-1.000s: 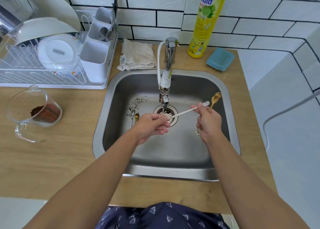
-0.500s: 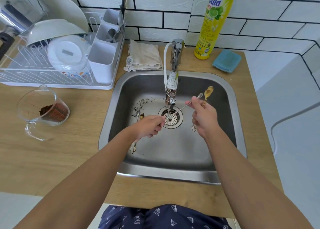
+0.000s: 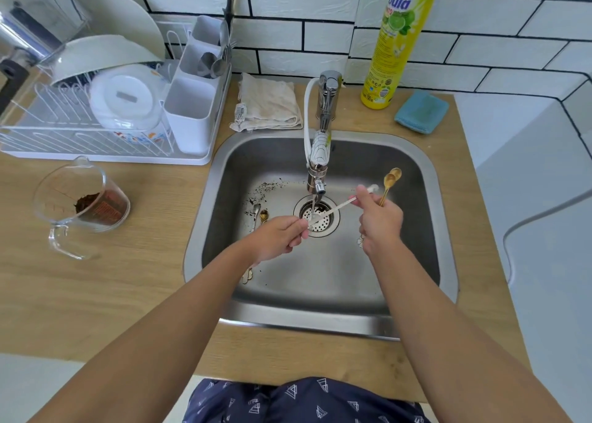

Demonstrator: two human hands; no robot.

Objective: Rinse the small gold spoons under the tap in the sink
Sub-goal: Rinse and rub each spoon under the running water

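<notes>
At frame centre, the left hand (image 3: 275, 237) pinches one end of a thin white spoon (image 3: 333, 209); the right hand (image 3: 379, 219) grips its other end, fingers also curled round 2 gold spoons (image 3: 391, 179) whose bowls point to the upper right. Water from the tap (image 3: 318, 163) strikes the white spoon above the drain (image 3: 317, 217). Another gold spoon (image 3: 263, 215) lies on the sink (image 3: 320, 297) floor, left of the drain.
</notes>
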